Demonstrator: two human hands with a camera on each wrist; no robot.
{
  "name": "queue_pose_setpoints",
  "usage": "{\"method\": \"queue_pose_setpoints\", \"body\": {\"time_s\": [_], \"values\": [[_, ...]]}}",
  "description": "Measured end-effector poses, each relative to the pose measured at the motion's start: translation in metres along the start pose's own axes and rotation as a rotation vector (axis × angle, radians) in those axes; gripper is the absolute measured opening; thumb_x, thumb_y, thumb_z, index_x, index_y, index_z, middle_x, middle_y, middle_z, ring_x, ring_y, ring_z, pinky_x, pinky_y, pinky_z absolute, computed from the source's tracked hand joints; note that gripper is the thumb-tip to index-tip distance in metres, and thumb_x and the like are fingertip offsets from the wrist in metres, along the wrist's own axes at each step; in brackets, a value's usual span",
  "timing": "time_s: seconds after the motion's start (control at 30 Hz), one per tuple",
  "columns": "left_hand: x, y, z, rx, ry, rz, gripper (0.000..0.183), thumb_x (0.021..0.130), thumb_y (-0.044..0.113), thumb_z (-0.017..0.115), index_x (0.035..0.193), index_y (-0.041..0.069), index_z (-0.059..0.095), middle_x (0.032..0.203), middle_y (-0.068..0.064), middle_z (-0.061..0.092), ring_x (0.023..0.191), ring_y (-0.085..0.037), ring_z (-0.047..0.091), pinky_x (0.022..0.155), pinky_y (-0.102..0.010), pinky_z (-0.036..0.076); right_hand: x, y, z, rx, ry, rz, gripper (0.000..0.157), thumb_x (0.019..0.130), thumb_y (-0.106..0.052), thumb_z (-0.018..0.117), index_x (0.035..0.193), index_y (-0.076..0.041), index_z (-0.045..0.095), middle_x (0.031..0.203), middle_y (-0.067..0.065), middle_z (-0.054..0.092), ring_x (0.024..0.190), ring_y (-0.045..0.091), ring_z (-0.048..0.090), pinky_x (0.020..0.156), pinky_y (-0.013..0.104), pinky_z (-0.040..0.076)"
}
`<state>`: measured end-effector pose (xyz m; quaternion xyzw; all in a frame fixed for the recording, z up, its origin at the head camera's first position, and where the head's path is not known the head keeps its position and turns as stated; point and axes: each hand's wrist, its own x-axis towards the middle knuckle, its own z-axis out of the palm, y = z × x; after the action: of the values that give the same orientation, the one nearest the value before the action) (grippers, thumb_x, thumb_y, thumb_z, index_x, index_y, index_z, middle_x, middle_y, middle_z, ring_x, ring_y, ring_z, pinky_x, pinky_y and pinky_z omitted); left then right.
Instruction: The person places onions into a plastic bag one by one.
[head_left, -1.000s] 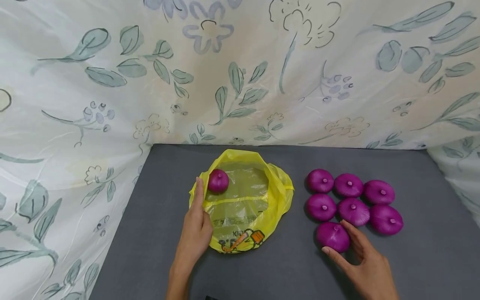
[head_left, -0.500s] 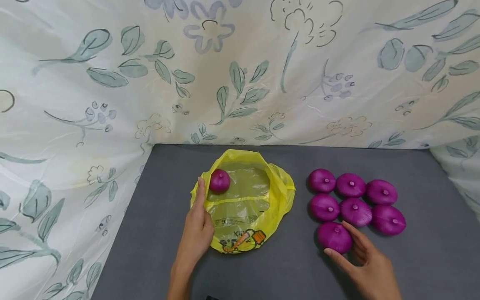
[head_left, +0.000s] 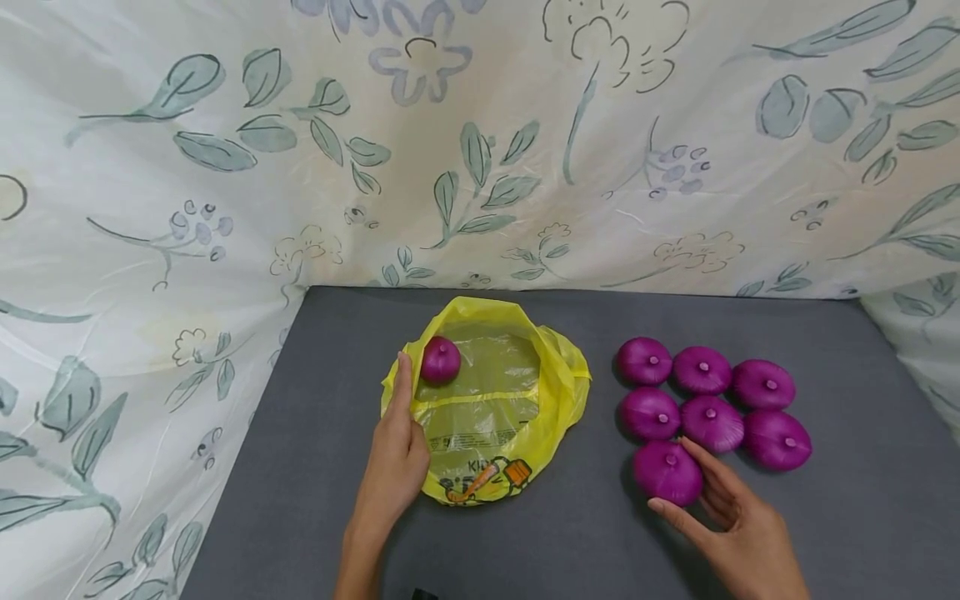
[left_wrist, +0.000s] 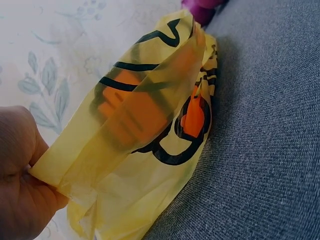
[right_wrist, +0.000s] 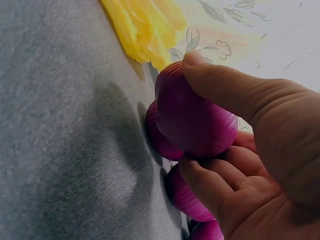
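My left hand (head_left: 393, 458) pinches the left side of the rim of a yellow plastic bag (head_left: 558, 392), its index finger straight along the outside. In the left wrist view the bag's thin film (left_wrist: 135, 185) is caught between thumb and fingers. Inside the wide bag mouth lies one red onion (head_left: 441, 361). My right hand (head_left: 738, 525) grips another red onion (head_left: 667, 473) between thumb and fingers, at the near left of a group. The right wrist view has this gripped onion (right_wrist: 195, 115) close over the grey cloth.
Several more red onions (head_left: 711, 423) sit in two rows just beyond my right hand. Dark grey cloth (head_left: 525, 550) covers the table. Floral sheeting (head_left: 480, 150) rises behind and at the left. A small black object (head_left: 423, 594) shows at the bottom edge.
The red onion in my right hand has shifted very slightly up in the head view, with the fingers. My left hand and the bag stay in place.
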<state>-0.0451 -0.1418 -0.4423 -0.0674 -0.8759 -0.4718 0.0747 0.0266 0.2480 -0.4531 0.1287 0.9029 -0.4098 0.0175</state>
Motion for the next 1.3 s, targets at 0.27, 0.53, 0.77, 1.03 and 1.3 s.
{"method": "queue_pose_setpoints", "body": {"time_s": [0.27, 0.53, 0.77, 1.03, 1.3], "values": [[0.000, 0.000, -0.002, -0.002, -0.009, -0.016, 0.082, 0.101, -0.013, 0.039, 0.172, 0.017, 0.010, 0.178, -0.003, 0.015, 0.059, -0.004, 0.022, 0.055, -0.028, 0.033, -0.002, -0.006, -0.005, 0.084, 0.016, -0.032, 0.086, 0.082, -0.040, 0.092, 0.158, -0.037, 0.051, 0.152, 0.015, 0.059, 0.115, -0.020, 0.051, 0.083, 0.000, 0.044], [0.000, 0.000, -0.002, -0.003, -0.003, -0.027, 0.083, 0.101, -0.012, 0.039, 0.172, 0.019, 0.009, 0.177, -0.001, 0.016, 0.059, -0.005, 0.023, 0.057, -0.029, 0.035, -0.001, -0.012, -0.007, 0.148, 0.047, -0.029, 0.089, 0.083, -0.031, 0.092, 0.160, -0.038, 0.048, 0.156, 0.015, 0.055, 0.123, -0.017, 0.051, 0.087, 0.001, 0.044], [0.001, 0.001, -0.002, -0.013, -0.002, -0.006, 0.084, 0.100, -0.014, 0.039, 0.172, 0.017, 0.009, 0.178, -0.003, 0.016, 0.056, -0.003, 0.021, 0.055, -0.028, 0.035, 0.001, -0.017, -0.009, 0.166, 0.095, -0.048, 0.089, 0.084, -0.026, 0.092, 0.160, -0.037, 0.047, 0.158, 0.009, 0.053, 0.125, -0.014, 0.054, 0.089, 0.003, 0.045], [0.002, 0.001, -0.003, -0.012, -0.007, -0.012, 0.084, 0.101, -0.013, 0.038, 0.172, 0.018, 0.008, 0.178, -0.002, 0.014, 0.053, -0.001, 0.018, 0.052, -0.026, 0.032, 0.001, -0.023, -0.009, 0.201, 0.136, -0.065, 0.090, 0.083, -0.017, 0.092, 0.160, -0.034, 0.049, 0.156, -0.004, 0.057, 0.130, -0.011, 0.054, 0.091, 0.004, 0.045], [0.000, 0.000, -0.003, -0.004, 0.000, 0.013, 0.085, 0.099, -0.017, 0.038, 0.172, 0.016, 0.009, 0.177, -0.005, 0.015, 0.052, 0.000, 0.017, 0.050, -0.025, 0.031, 0.006, -0.026, -0.010, 0.213, 0.149, -0.027, 0.090, 0.083, -0.021, 0.092, 0.160, -0.033, 0.048, 0.158, -0.006, 0.055, 0.140, -0.005, 0.050, 0.093, 0.004, 0.044]]}}
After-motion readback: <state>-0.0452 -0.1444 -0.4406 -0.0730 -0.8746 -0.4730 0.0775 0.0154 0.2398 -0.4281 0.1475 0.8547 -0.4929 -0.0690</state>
